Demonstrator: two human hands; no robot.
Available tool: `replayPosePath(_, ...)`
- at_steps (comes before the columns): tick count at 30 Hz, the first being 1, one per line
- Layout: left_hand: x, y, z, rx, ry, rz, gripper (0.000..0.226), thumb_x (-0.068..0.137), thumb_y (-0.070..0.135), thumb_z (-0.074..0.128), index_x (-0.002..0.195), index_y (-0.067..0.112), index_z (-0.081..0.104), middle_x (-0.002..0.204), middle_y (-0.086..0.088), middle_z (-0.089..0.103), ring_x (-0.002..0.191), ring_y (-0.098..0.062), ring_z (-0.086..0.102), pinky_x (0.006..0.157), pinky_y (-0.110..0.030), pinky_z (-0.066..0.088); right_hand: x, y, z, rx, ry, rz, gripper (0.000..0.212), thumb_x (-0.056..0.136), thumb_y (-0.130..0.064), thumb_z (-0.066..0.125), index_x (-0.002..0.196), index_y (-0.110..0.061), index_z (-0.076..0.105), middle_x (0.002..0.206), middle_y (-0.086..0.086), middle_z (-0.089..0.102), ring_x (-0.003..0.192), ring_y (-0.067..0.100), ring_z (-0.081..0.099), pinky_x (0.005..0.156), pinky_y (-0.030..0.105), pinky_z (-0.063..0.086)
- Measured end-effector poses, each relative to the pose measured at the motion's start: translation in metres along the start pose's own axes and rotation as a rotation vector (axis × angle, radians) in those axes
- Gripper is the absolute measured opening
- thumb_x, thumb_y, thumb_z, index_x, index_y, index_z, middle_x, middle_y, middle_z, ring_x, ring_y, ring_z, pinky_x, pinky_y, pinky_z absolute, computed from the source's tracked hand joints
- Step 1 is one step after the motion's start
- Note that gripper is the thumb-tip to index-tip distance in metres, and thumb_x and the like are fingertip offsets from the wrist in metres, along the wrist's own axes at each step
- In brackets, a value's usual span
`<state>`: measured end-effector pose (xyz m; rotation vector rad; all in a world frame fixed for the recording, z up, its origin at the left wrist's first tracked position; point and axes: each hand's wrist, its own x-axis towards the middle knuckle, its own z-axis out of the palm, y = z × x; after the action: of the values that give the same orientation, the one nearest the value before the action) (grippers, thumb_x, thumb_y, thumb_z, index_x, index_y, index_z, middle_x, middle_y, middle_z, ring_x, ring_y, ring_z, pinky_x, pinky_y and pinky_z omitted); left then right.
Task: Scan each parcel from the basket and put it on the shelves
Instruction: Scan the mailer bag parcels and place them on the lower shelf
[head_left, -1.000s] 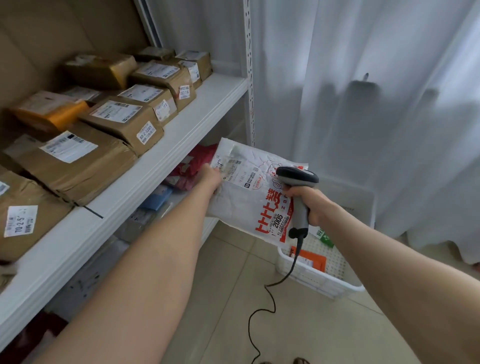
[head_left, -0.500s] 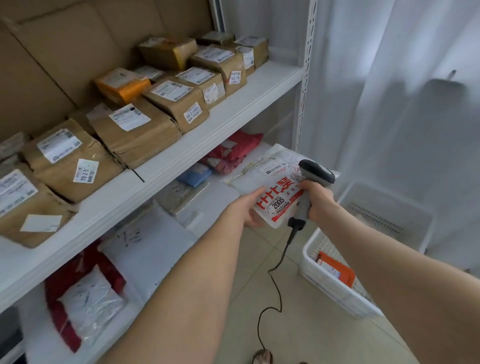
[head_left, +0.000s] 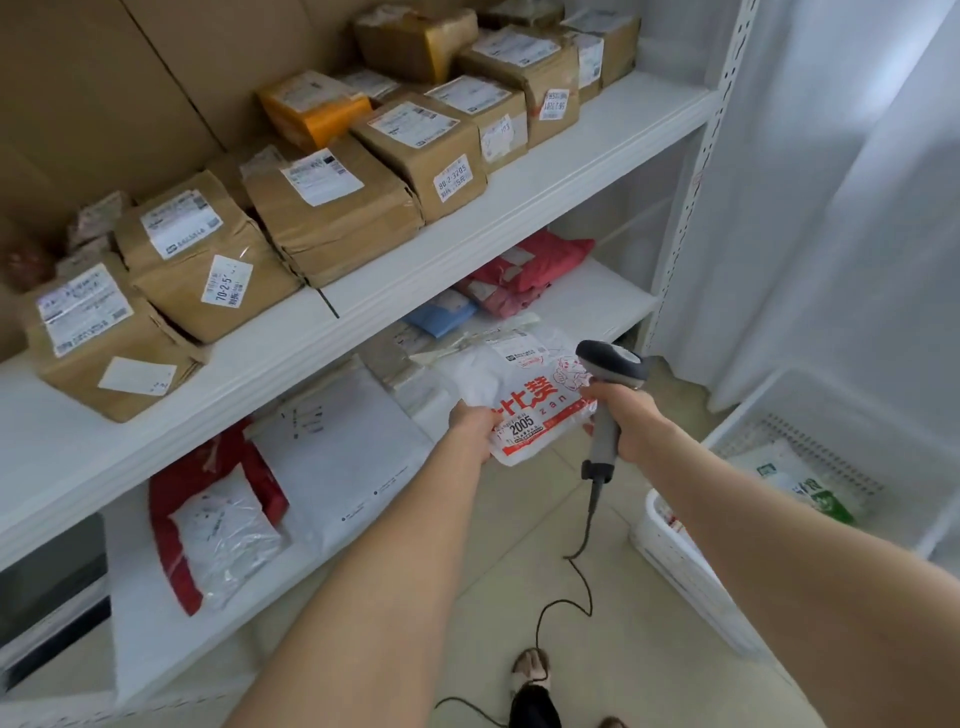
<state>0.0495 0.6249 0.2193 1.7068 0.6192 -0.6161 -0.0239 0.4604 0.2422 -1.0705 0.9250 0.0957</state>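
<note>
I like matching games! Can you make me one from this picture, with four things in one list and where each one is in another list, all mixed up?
Things:
1. scanner
2. parcel with red writing
3. orange parcel
4. green-and-white bag

Places:
A. on the upper shelf
B. held in the right hand
C. in the basket
D. held in the left hand

Pairs: 1-B, 2-D, 3-A, 4-C.
</note>
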Motion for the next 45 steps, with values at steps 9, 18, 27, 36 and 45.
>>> replayPosePath(9,0.106,0.01,-0.044,-0.088,0.125,-0.025,0.028,0.097,0.004,0.05,0.074,0.02,0.049,0.067,0.001,0.058,0.052,-0.012,0.057,0.032,-0.016,0.04,0.089,0.008,0.09,-0.148,-0.036,0.052,0.016,0.082,-0.005,0.07,0.091,-0.012,0.057,0.095,0.013,0.056,0.083,0.025,0.054,0.082,0.041,0.05)
replayPosePath(18,0.227,-0.017,-0.047,-0.097,0.196,-0.082,0.015,0.1,0.009,0.044,0.1,0.018,0.056,0.079,-0.004,0.063,0.067,-0.02,0.063,0.052,-0.028,0.05,0.199,0.028,0.141,-0.183,-0.071,0.14,0.016,0.082,-0.007,0.07,0.09,-0.013,0.058,0.085,0.009,0.054,0.077,0.023,0.051,0.081,0.042,0.047)
replayPosePath(27,0.319,-0.053,-0.047,-0.177,0.36,-0.139,0.024,0.101,0.01,0.04,0.119,0.012,0.055,0.093,-0.008,0.064,0.074,-0.023,0.062,0.061,-0.031,0.051,0.294,0.084,0.173,-0.27,-0.118,0.18,0.018,0.082,-0.008,0.072,0.079,-0.015,0.056,0.085,0.008,0.055,0.082,0.025,0.054,0.092,0.045,0.049)
replayPosePath(36,0.343,-0.056,-0.043,0.799,0.477,0.235,0.083,0.086,0.003,0.06,0.151,0.034,0.019,0.154,-0.011,0.016,0.139,-0.031,0.025,0.108,-0.039,0.034,0.323,0.104,0.193,-0.314,-0.164,0.214,0.018,0.08,-0.01,0.073,0.088,-0.013,0.058,0.089,0.01,0.056,0.083,0.026,0.054,0.08,0.039,0.047)
replayPosePath(45,0.349,-0.04,-0.035,1.02,0.24,0.162,0.049,0.091,0.012,0.049,0.135,0.032,0.042,0.147,-0.009,0.024,0.136,-0.03,0.025,0.109,-0.042,0.031,0.328,0.101,0.19,-0.308,-0.152,0.226,0.018,0.08,-0.012,0.073,0.084,-0.015,0.056,0.088,0.01,0.056,0.077,0.024,0.053,0.076,0.038,0.047)
